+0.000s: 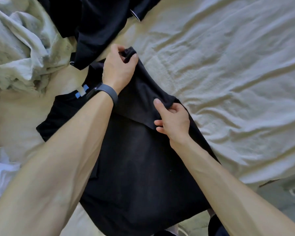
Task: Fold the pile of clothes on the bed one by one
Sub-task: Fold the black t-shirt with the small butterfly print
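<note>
Diagonally, the black shirt (pixel 140 176) lies collar up-left, hem near; left hand (pixel 119 65) and right hand (pixel 174 120) each pinch its sleeve (pixel 143 92).

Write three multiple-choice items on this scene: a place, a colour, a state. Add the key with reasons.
1. Where does the dark garment with white piping lie?
A. Beyond the black T-shirt, farther from the person.
B. Under the right forearm.
C. On the floor.

2. What colour is the band on the left wrist?
A. White.
B. Dark grey.
C. Red.

3. What is the right hand doing?
A. Lying flat on the sheet.
B. Pinching a folded flap of the T-shirt.
C. Holding a hanger.

Key: 1 A, it lies past the shirt at the view's top. 2 B, the strap looks dark grey. 3 B, thumb and fingers close on the flap.
</note>
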Demonstrator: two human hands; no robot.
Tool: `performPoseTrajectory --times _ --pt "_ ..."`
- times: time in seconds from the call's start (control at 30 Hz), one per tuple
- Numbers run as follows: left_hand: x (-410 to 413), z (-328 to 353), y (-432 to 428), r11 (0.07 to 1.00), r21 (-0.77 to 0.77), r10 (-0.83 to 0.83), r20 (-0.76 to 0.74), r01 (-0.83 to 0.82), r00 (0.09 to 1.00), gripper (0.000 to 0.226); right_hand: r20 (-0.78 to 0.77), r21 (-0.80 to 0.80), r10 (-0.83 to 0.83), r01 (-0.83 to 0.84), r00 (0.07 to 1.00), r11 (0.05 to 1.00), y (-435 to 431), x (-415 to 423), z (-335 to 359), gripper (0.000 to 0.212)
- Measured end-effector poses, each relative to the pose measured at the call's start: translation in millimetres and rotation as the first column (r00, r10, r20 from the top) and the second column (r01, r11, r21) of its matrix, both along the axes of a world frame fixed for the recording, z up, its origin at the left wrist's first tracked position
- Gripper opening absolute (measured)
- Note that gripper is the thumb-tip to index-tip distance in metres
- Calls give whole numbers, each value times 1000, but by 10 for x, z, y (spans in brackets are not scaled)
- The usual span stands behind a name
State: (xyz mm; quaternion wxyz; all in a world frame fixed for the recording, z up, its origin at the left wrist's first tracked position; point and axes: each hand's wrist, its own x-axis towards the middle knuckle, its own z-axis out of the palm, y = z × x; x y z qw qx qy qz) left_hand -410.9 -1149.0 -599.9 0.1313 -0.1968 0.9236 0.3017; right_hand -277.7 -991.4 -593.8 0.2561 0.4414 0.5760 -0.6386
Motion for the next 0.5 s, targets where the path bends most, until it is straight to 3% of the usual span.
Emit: performPoseTrajectory --times 0.1,0.2,0.3,0.37,0.43,0.5 --pt "458 67 26 993 -115 5 -52 -11 999 50 49 42 167 -169 985 985 -4 10 35 35" --pt "878 86 -89 961 -246 140 43 -126 989 48 122 -15 264 -265 957 964 -24 72 36 24" --pt "1070 46 -292 972 -172 187 163 -159 969 33 184 -70 243 -234 952 970 -67 170 24 21" --pt "1092 57 -400 965 -94 257 163 -244 953 27 212 -117 250 -229 945 966 -83 221 36 22" --pt "1099 76 -475 960 -32 281 185 -279 942 25 194 -91 332 -320 923 943 -64 261 58 25" --pt "1113 117 -487 978 -59 208 231 -199 951 32 154 6 467 -473 871 881 -23 272 105 32"
